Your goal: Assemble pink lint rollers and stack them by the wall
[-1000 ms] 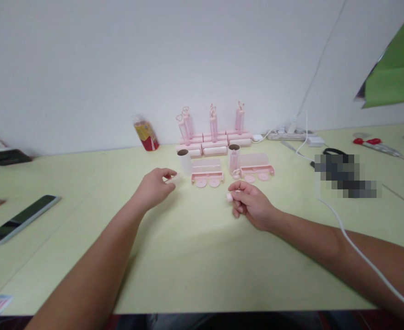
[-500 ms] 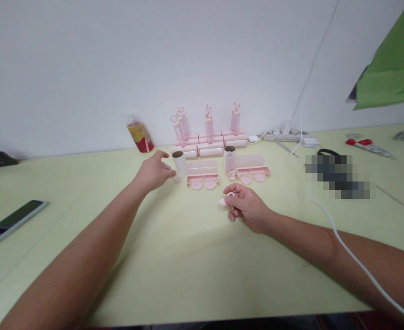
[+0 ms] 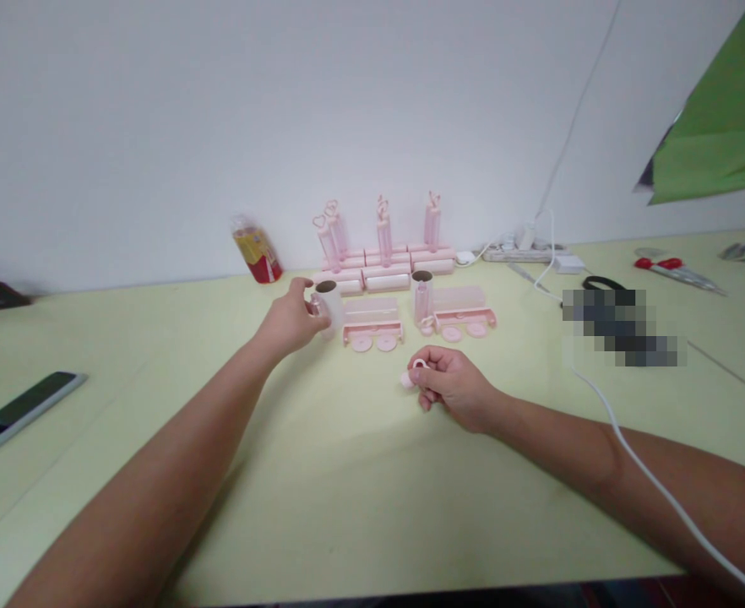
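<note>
My left hand (image 3: 287, 319) is closed around a small clear plastic tube (image 3: 315, 304), held nearly upright just left of a white roll with a cardboard core (image 3: 330, 311). Its fingers partly cover the tube. Between the thumb and fingers of my right hand (image 3: 452, 384) is a small pale pink cap with a ring loop (image 3: 409, 380), above the table. Beyond the hands lie a pink tray-like holder (image 3: 373, 334), two pink discs, and a translucent cover (image 3: 371, 310). A second white roll (image 3: 418, 291) stands to the right with a clear pink tube (image 3: 421, 306) before it.
Several closed pink cases (image 3: 386, 278) and upright pink tubes with shaped tops (image 3: 383, 241) stand by the wall. A red-yellow packet (image 3: 258, 253) is left of them. Scissors with red handles (image 3: 670, 264), a power strip (image 3: 505, 253) and a white cable (image 3: 626, 439) occupy the right.
My left hand has turned the clear tube more upright, beside the left white roll. My right hand keeps the ringed cap in nearly the same place.
</note>
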Available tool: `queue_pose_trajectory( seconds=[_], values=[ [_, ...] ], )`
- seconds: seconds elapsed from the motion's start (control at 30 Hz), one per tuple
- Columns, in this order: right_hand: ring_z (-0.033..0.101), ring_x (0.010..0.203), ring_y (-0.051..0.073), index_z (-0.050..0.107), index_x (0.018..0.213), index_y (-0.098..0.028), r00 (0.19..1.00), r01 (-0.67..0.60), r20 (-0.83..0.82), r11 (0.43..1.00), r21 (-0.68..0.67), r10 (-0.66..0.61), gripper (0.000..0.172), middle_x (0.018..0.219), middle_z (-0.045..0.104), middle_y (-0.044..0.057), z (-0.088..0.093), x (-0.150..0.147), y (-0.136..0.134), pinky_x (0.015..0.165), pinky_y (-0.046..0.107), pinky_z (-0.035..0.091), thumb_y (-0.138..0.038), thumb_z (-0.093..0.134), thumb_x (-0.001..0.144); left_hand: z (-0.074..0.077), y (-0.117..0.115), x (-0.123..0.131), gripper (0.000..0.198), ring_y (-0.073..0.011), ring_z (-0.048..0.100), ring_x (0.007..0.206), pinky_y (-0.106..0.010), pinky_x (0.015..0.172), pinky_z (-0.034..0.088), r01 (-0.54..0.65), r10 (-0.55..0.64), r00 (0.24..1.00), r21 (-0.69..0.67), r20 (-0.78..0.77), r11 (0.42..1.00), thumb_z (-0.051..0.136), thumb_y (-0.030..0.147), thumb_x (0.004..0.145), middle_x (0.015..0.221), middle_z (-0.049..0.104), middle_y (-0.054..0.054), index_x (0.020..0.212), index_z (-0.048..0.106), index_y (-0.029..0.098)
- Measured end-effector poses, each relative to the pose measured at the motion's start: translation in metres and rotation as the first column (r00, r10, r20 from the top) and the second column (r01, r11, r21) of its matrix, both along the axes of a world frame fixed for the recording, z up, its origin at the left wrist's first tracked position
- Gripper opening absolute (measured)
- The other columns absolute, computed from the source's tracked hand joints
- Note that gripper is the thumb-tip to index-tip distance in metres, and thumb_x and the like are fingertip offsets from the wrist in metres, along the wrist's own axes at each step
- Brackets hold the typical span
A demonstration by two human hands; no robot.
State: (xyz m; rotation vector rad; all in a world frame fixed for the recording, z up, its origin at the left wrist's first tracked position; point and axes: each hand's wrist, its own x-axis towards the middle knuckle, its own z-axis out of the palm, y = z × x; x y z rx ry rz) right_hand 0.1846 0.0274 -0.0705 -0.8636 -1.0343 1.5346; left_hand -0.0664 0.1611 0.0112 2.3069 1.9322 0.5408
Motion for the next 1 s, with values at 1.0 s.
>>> queue_pose_trajectory(
  seconds=[1.0],
  values=[
    [0.050,0.049,0.008,0.069,0.099,-0.015,0.969,-0.108,0.232,0.991,0.076,0.088,0.027,0.068,0.059,-0.003,-0.002,0.000,-0.004,0.046,0.022,0.041,-0.025,0.071,0.074,-0.016,-0.044,-0.002,0.034,-0.0240,0.068,0.088,-0.031,0.072,0.045,0.129,-0.101,0.974,0.129,-0.204,0.983,0.048,0.043,0.092,0.102,0.075,-0.006,0.105,0.074,0.024]
  ],
)
